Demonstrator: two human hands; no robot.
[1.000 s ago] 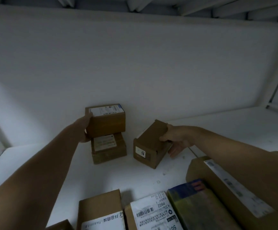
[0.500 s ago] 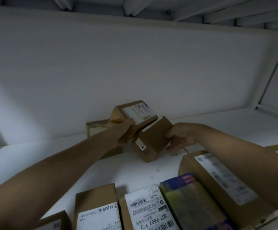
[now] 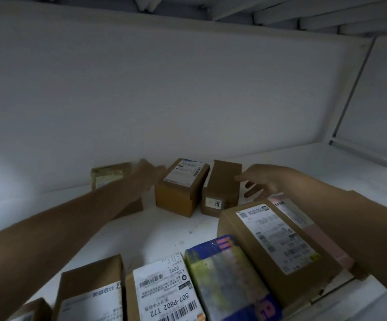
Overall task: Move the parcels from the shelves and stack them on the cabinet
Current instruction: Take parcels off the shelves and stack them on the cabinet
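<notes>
Several parcels: we are looking down at cardboard parcels that are all lying on one white shelf [image 3: 160, 230].
Back wall [image 3: 164, 100]: it is rising plain and white behind the shelf.
Large brown parcel [image 3: 278, 249]: it is lying flat at front right beside our right forearm, white label facing up, and is resting on a pink package [image 3: 326, 244].
Blue-and-yellow parcel [image 3: 229, 281]: it is lying against the large brown parcel's left side.
507-P802 parcel [image 3: 164, 290]: it is lying label up, touching the blue-and-yellow parcel's left side.
Front-left parcel [image 3: 90, 295]: it is sitting just beside the 507-P802 parcel, brown with a white label.
Labelled small box [image 3: 182, 188]: it is standing mid-shelf near the back wall, with its label on top.
Narrow brown box [image 3: 221, 186]: it is standing just right of the labelled small box, showing a small white sticker on its near face; we cannot tell whether the two are touching.
Blurred parcel [image 3: 109, 174]: it is sitting at back left, partly hidden by our left arm.
Left hand [image 3: 148, 174]: it is reaching in between the blurred parcel and the labelled small box; it is motion-blurred, yet the fingers are looking stretched out and gripping nothing.
Right hand [image 3: 260, 181]: it is hovering just right of the narrow brown box, fingers spreading wide and holding nothing; we cannot tell whether the thumb is touching the box.
</notes>
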